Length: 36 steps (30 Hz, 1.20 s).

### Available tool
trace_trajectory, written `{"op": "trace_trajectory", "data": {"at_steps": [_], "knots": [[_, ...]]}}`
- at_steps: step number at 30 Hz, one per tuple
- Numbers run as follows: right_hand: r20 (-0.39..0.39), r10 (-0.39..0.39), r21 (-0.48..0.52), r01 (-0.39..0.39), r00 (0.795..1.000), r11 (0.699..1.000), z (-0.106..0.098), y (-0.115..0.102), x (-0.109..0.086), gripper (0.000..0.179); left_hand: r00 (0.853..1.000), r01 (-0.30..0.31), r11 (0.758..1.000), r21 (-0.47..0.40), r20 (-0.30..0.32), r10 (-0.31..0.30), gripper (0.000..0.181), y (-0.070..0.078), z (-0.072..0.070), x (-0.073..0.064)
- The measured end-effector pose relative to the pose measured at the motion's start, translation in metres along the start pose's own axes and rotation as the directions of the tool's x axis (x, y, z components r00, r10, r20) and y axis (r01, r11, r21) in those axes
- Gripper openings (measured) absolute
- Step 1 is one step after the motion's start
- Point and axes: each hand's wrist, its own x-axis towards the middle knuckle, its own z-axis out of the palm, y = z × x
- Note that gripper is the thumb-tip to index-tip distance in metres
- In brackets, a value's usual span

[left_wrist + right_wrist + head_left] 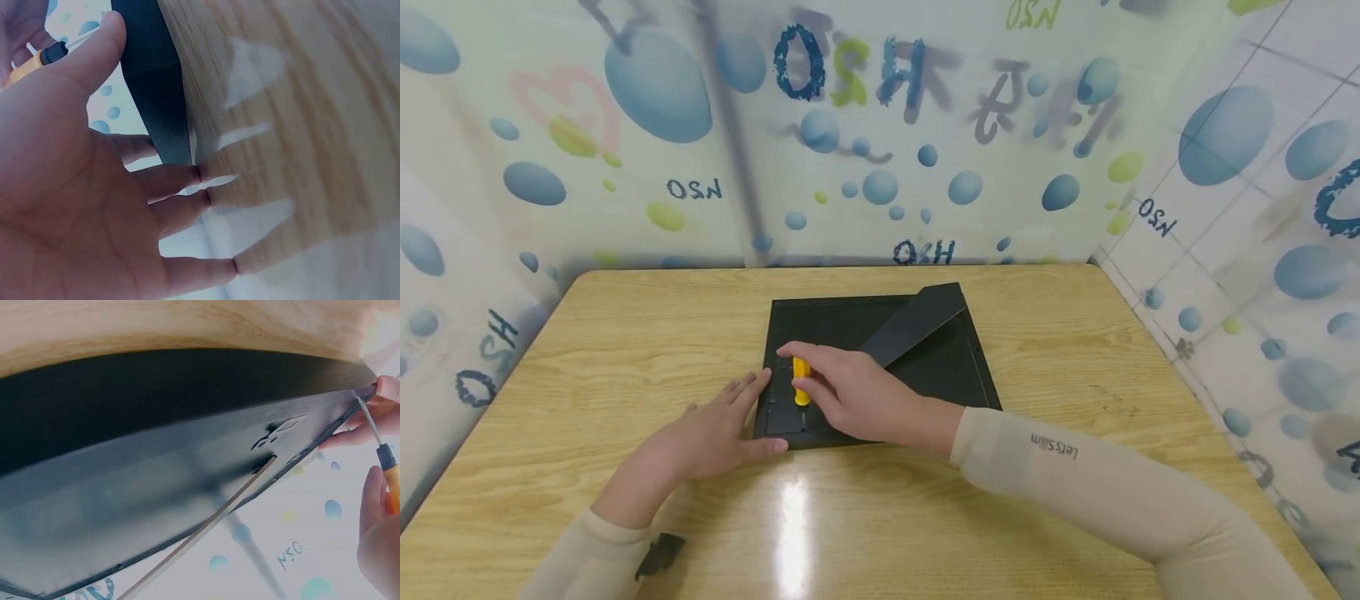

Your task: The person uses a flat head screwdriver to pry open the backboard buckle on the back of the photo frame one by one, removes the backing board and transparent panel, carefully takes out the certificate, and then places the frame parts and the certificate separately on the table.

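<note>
A black picture frame (842, 314) lies back side up on the table, its flat stand leg (917, 323) slanting across it. My right hand (865, 396) grips a screwdriver (802, 385) by its yellow handle. The shaft points down at the frame's near left corner; in the right wrist view the screwdriver (392, 481) has its tip at the inner edge of the rim. My left hand (718, 429) spreads along the frame's left side, thumb on the near corner. In the left wrist view, fingertips of the left hand (81, 187) rest on the table beside the frame (156, 94).
The wooden table (1037, 350) has its far edge against a patterned curtain (880, 187). A tiled wall under similar covering (1247, 242) runs along the right side. A small black object (660, 556) is by the left sleeve.
</note>
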Motion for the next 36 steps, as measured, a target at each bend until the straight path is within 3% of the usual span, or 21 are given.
{"op": "trace_trajectory", "data": {"at_steps": [6, 10, 13, 16, 21, 24, 27, 31, 36], "knots": [[-0.009, -0.090, -0.100, 0.089, 0.996, 0.991, 0.002, -0.006, -0.006, 0.046, 1.000, -0.007, 1.000, 0.000, -0.005, 0.007, 0.116, -0.001, 0.000, -0.001], [-0.036, -0.100, -0.066, 0.098, 0.994, 0.993, 0.002, -0.003, -0.007, 0.046, 1.000, -0.002, 1.000, 0.003, -0.007, 0.002, 0.116, -0.001, 0.000, -0.002], [-0.054, -0.021, 0.031, 0.022, 0.998, 0.999, 0.000, 0.005, -0.002, 0.045, 1.000, 0.004, 1.000, 0.005, -0.006, -0.004, 0.116, 0.000, -0.001, -0.002], [-0.061, 0.117, 0.177, -0.104, 0.991, 0.979, -0.003, 0.019, 0.004, 0.041, 1.000, 0.011, 1.000, -0.005, 0.000, -0.011, 0.116, 0.001, -0.002, -0.002], [-0.086, 0.333, 0.424, -0.268, 0.939, 0.865, -0.006, 0.039, 0.010, 0.029, 1.000, 0.008, 1.000, -0.024, 0.003, -0.008, 0.115, 0.001, -0.002, -0.002], [-0.065, 0.409, 0.457, -0.337, 0.910, 0.823, -0.006, 0.047, 0.010, 0.021, 1.000, 0.005, 1.000, -0.029, -0.001, -0.005, 0.116, 0.001, -0.001, -0.002], [-0.007, 0.399, 0.321, -0.376, 0.917, 0.869, -0.008, 0.050, 0.008, 0.015, 1.000, 0.006, 1.000, -0.025, -0.008, -0.006, 0.116, 0.000, 0.000, -0.001], [0.070, 0.321, 0.088, -0.326, 0.945, 0.941, -0.011, 0.054, 0.004, 0.014, 1.000, -0.001, 1.000, -0.023, -0.016, 0.000, 0.115, 0.000, -0.001, -0.002], [0.115, 0.306, 0.029, -0.311, 0.945, 0.950, -0.013, 0.057, -0.003, 0.016, 1.000, -0.009, 0.999, -0.035, -0.014, 0.008, 0.114, -0.001, -0.002, -0.004]]}}
